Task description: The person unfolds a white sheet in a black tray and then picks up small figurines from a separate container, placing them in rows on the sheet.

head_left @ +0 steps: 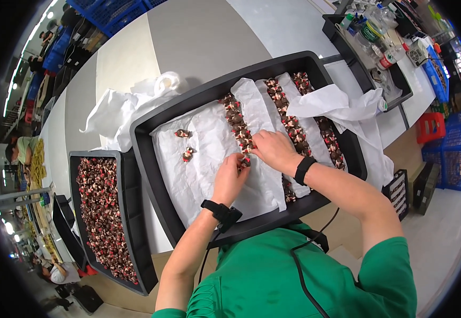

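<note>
A small brown piece (245, 160) is pinched by the left hand (229, 177); the row (239, 124) is touched by the right hand (274, 150), fingers together.

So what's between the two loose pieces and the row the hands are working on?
Only bare white paper, in the head view: the loose pieces lie apart on it, left of the row where the left hand and right hand meet.

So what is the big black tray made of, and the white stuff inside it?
The big black tray looks like moulded plastic: a smooth, slightly shiny rim with rounded corners, though painted metal cannot be ruled out. The white lining looks like thin paper, matte and full of creases; it folds into soft ridges beside the rows of small brown and red pieces.
</note>
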Demonstrator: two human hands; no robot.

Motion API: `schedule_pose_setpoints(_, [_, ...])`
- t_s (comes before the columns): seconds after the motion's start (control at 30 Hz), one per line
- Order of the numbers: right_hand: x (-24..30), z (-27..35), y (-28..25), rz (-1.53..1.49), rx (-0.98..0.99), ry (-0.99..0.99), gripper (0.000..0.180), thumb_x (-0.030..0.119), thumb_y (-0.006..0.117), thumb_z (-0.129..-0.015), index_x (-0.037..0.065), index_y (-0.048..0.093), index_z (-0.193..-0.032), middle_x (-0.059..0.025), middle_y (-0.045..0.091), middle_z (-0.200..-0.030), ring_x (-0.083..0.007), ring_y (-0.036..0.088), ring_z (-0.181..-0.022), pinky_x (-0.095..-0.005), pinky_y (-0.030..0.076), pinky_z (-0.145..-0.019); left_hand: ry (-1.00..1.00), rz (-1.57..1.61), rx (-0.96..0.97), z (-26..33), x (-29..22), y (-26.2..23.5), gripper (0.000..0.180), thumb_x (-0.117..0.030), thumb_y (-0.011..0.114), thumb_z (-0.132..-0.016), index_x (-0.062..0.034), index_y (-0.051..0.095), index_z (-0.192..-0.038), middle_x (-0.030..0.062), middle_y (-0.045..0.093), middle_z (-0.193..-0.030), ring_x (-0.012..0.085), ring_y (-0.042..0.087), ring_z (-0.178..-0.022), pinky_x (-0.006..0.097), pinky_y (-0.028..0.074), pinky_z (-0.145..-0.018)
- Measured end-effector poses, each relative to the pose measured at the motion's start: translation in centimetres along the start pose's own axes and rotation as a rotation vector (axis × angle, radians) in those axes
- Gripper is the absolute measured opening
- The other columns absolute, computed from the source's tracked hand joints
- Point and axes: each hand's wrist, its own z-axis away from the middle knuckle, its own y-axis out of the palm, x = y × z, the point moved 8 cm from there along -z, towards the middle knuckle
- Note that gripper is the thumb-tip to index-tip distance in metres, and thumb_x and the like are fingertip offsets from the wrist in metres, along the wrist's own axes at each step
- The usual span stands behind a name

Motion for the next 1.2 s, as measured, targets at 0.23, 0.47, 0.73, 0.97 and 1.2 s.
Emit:
schedule_pose_setpoints(0.23, [-0.7,-0.2,0.6,-0.016,-0.039,-0.082,0.024,0.026,0.072,-0.08,0.009,0.061,-0.091,-0.0063,0.062,-0.089,-0.0264,0.064,-0.086,-0.0404,0.048,-0.073,0.078,-0.049,0.011,-0.6,-0.7,0.3,0.03,-0.009,0.067,-0.081,-0.002,0.057,-0.108,0.0163,0.062,-0.096,0.0337,0.061,-0.09,0.042,0.05,-0.078])
schedule_pose_setpoints(0.47, [-0.9,-0.1,0.2,-0.086,-0.061,-0.067,0.021,0.021,0.072,-0.08,0.01,0.06,-0.093,-0.0052,0.062,-0.089,-0.0273,0.063,-0.087,-0.0422,0.047,-0.072,0.198,-0.144,-0.05,-0.1,-2.4,-0.6,0.036,-0.01,0.067,-0.082,-0.0035,0.057,-0.117,0.0142,0.062,-0.092,0.0302,0.061,-0.086,0.039,0.05,-0.076])
schedule_pose_setpoints(0.73, [-1.1,-0.3,0.3,-0.109,-0.036,-0.053,0.021,0.021,0.072,-0.078,0.008,0.061,-0.091,-0.0072,0.063,-0.089,-0.0283,0.064,-0.085,-0.0423,0.048,-0.072,-0.529,0.832,0.171,1.8,2.2,3.4,0.031,-0.024,0.064,-0.094,-0.0043,0.055,-0.117,0.0058,0.063,-0.098,0.0158,0.063,-0.09,0.03,0.052,-0.077])
schedule_pose_setpoints(0.97, [-1.4,-0.5,0.5,-0.149,-0.041,-0.066,0.018,0.018,0.07,-0.08,0.008,0.06,-0.09,-0.007,0.062,-0.088,-0.0293,0.064,-0.084,-0.0437,0.047,-0.073,-0.688,0.791,0.158,1.2,4.5,4.3,0.031,-0.03,0.063,-0.095,-0.0044,0.053,-0.109,0.0054,0.064,-0.099,0.0143,0.066,-0.09,0.026,0.054,-0.074])
schedule_pose_setpoints(1.2, [-1.7,-0.1,0.4,-0.156,-0.046,-0.087,0.019,0.018,0.069,-0.08,0.008,0.059,-0.093,-0.0075,0.063,-0.088,-0.0301,0.063,-0.084,-0.0441,0.047,-0.073,-0.525,0.535,0.098,-0.4,3.4,4.4,0.033,-0.03,0.064,-0.095,-0.0017,0.053,-0.108,0.0049,0.066,-0.092,0.0122,0.067,-0.079,0.025,0.052,-0.065])
